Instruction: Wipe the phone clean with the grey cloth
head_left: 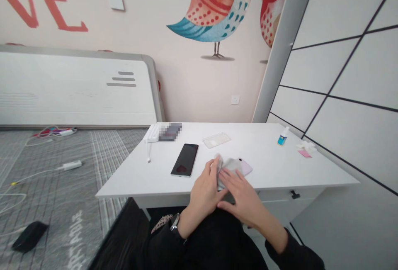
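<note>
Grey cloth lies over a pink phone near the front edge of the tabletop. The left hand pinches the cloth's left edge; the right hand presses flat on it. The phone's long axis runs left-right. A black phone lies left of the cloth, a spray bottle well right; bare tabletop between.

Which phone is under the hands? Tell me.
The pinkish phone at the desk's front edge, partly covered by a grey cloth that both hands touch. The black phone lies bare to its left, untouched.
</note>
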{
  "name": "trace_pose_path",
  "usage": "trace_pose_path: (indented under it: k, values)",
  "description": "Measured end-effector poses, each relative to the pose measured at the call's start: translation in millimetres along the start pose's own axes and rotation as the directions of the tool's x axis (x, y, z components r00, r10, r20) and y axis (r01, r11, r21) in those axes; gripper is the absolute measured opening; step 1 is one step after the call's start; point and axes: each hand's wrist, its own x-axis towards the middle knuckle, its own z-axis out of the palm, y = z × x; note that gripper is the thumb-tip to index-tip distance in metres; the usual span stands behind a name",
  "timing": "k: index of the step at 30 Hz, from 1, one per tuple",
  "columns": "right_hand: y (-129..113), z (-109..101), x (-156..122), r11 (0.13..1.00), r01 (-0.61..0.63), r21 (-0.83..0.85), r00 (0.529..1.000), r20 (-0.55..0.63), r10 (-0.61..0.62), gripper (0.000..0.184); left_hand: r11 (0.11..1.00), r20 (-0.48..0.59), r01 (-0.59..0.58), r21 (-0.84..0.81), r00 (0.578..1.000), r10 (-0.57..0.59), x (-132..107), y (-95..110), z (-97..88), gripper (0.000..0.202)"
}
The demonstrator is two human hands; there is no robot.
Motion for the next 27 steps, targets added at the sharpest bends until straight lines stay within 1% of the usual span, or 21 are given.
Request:
trace_pose_path:
  k: [1, 2, 3, 5, 6, 7, 8, 9, 12, 13, 14, 15, 17, 18, 19, 21, 22, 23, 24, 25, 27]
  values:
    - [-3, 0, 0, 0.998, 0.06, 0.031, 0.998, 0.031, -0.061, 0.081, 1.0, 0.007, 0.005, 0.011, 1.0, -0.005, 0, 0, -0.2, 0.093]
    - [-3, -1, 0, 0.996, 0.08, 0.044, 0.996, 0.044, -0.082, 0.079, 1.0, 0.013, 0.01, 0.022, 1.0, -0.01, -1, 0, -0.3, 0.095]
    - [-1, -2, 1, 0.998, 0.052, 0.033, 0.998, 0.037, -0.053, 0.077, 0.999, 0.014, 0.014, 0.029, 1.0, -0.015, -1, 0, -0.3, 0.096]
    - [8, -4, 2, 0.994, -0.105, -0.035, 0.994, -0.033, 0.104, 0.074, 0.999, 0.006, 0.018, 0.029, 1.0, -0.018, -1, 0, -0.1, 0.098]
    - [11, -3, 2, 0.979, -0.192, -0.069, 0.979, -0.08, 0.187, 0.074, 1.0, 0.0, 0.018, 0.022, 1.0, -0.018, -1, 0, -0.1, 0.098]
    - [13, -2, 2, 0.964, -0.249, -0.091, 0.964, -0.117, 0.238, 0.075, 1.0, -0.004, 0.019, 0.013, 1.0, -0.018, -1, 0, 0.0, 0.098]
    - [13, -1, 2, 0.962, -0.254, -0.1, 0.962, -0.13, 0.24, 0.077, 1.0, -0.004, 0.02, 0.008, 1.0, -0.02, 0, 0, -0.1, 0.098]
    - [11, 1, 1, 0.973, -0.209, -0.095, 0.973, -0.119, 0.197, 0.079, 1.0, 0.003, 0.023, 0.009, 1.0, -0.023, 0, 0, -0.2, 0.097]
    - [2, 5, -3, 0.999, 0.022, -0.029, 0.999, -0.026, -0.023, 0.08, 0.999, 0.01, 0.027, 0.027, 1.0, -0.027, 1, 0, -1.0, 0.095]
    - [2, 4, -3, 0.999, 0.03, -0.02, 0.999, -0.013, -0.03, 0.078, 0.999, 0.003, 0.025, 0.033, 1.0, -0.025, 0, 0, -1.1, 0.095]
    - [3, 3, -3, 0.999, -0.022, -0.03, 1.0, -0.02, 0.021, 0.076, 0.999, -0.006, 0.021, 0.037, 1.0, -0.021, 0, 0, -1.1, 0.096]
    - [6, 1, -3, 0.992, -0.111, -0.052, 0.993, -0.044, 0.109, 0.075, 0.999, -0.013, 0.018, 0.04, 1.0, -0.018, 0, 0, -1.0, 0.096]
    - [10, -2, -1, 0.958, -0.272, -0.092, 0.959, -0.101, 0.263, 0.076, 0.999, -0.018, 0.013, 0.04, 1.0, -0.012, 0, 0, -0.4, 0.097]
    - [9, -3, -1, 0.953, -0.288, -0.096, 0.954, -0.109, 0.278, 0.078, 0.999, -0.016, 0.012, 0.039, 1.0, -0.011, 0, -1, 0.0, 0.097]
    - [7, -3, 0, 0.965, -0.247, -0.085, 0.967, -0.095, 0.239, 0.08, 0.999, -0.014, 0.011, 0.037, 1.0, -0.011, 0, -1, 0.3, 0.096]
    - [0, -2, -1, 0.998, -0.062, -0.024, 0.998, -0.029, 0.061, 0.082, 0.999, -0.011, 0.015, 0.037, 1.0, -0.015, 0, -1, 0.9, 0.095]
    - [-3, -1, -1, 1.0, 0.023, 0.012, 1.0, -0.001, -0.023, 0.081, 0.999, -0.011, 0.017, 0.041, 1.0, -0.017, 0, -1, 1.0, 0.095]
    - [-3, -1, -1, 0.997, 0.067, 0.035, 0.998, 0.013, -0.068, 0.079, 0.999, -0.013, 0.018, 0.046, 1.0, -0.017, -1, -1, 1.1, 0.095]
    - [-1, -2, 0, 0.997, 0.062, 0.037, 0.998, 0.011, -0.062, 0.077, 0.999, -0.018, 0.015, 0.051, 1.0, -0.014, -1, -1, 1.1, 0.095]
    - [2, -2, 1, 1.0, 0.006, 0.018, 1.0, -0.007, -0.006, 0.075, 0.998, -0.023, 0.007, 0.055, 1.0, -0.006, -1, -1, 0.9, 0.095]
    - [10, -3, 5, 0.983, -0.179, -0.044, 0.982, -0.071, 0.176, 0.075, 0.998, -0.03, -0.007, 0.055, 0.999, 0.009, -1, -1, 0.4, 0.096]
